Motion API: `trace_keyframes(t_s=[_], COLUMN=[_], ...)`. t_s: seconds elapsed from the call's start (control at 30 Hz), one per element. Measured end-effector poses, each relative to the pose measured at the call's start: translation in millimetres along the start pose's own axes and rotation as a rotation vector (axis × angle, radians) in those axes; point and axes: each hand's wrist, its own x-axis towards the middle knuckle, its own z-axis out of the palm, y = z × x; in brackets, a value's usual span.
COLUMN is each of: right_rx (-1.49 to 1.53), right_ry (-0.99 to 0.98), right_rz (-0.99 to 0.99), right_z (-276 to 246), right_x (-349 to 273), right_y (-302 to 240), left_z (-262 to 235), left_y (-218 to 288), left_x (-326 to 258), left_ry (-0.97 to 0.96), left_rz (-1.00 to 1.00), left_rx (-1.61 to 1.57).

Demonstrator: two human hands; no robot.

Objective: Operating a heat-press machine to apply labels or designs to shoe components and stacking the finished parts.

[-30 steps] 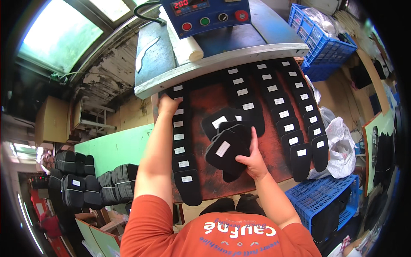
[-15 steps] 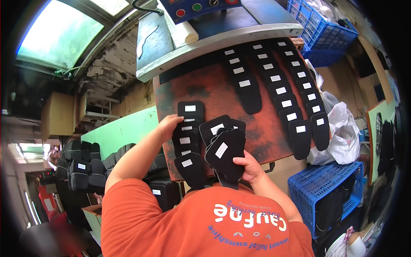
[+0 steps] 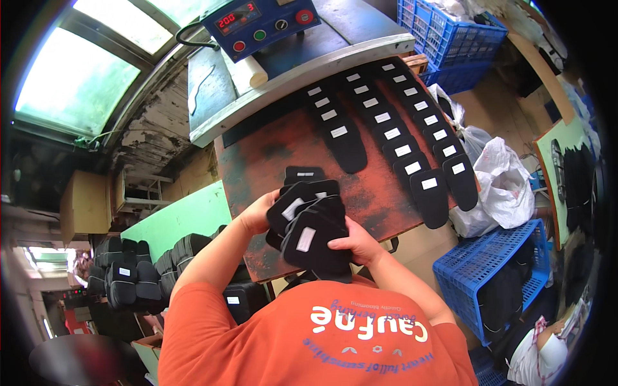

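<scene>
Close to my body at the table's front edge, both hands hold a loose, fanned stack of black tapered pads (image 3: 325, 222) with small white labels. My left hand (image 3: 260, 213) grips the stack's left edge, its fingers mostly hidden behind the pads. On the other side my right hand (image 3: 355, 240) is closed on the lower right edge, thumb on top. One more labelled pad (image 3: 302, 174) shows just beyond the stack. Three overlapping rows of such pads lie farther right on the worn red table (image 3: 290, 138), among them a front pad (image 3: 429, 199).
A blue control box (image 3: 261, 29) with buttons stands on a raised platform (image 3: 302, 71) at the back. Blue crates (image 3: 492, 276) and white plastic bags (image 3: 505, 186) are on the right. Stacked black pads (image 3: 122, 283) sit at left, beside a green board (image 3: 180, 212).
The left-hand row of pads has been gathered together with the pads in my right hand. My left hand has moved to the stack's side. The view has shifted, showing more of the control box.
</scene>
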Motion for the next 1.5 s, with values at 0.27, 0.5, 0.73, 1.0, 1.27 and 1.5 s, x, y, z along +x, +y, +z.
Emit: trace_keyframes(t_s=[0.27, 0.5, 0.73, 1.0, 1.27, 1.5], right_rx=[-1.669, -2.123, -1.551, -1.939, -2.163, -2.148], right_ry=[0.226, 0.169, 0.050, 0.063, 0.000, -0.017], right_rz=[-0.579, -0.416, -0.549, -0.373, -0.280, -0.284], right_z=[41, 21, -34, -12, 9, 8], right_x=[11, 26, 14, 23, 33, 40], right_y=[-79, -60, -63, -76, -72, -68], left_z=[-37, -45, 5, 19, 48, 57], left_y=[27, -11, -51, -64, -64, -56], left_x=[18, 59, 78, 80, 59, 54], left_ry=[0.203, 0.347, 0.234, 0.273, 0.409, 0.348], left_rz=[0.731, 0.731, 0.801, 0.808, 0.753, 0.707], left_rx=[-0.124, 0.240, -0.106, -0.211, 0.013, -0.089])
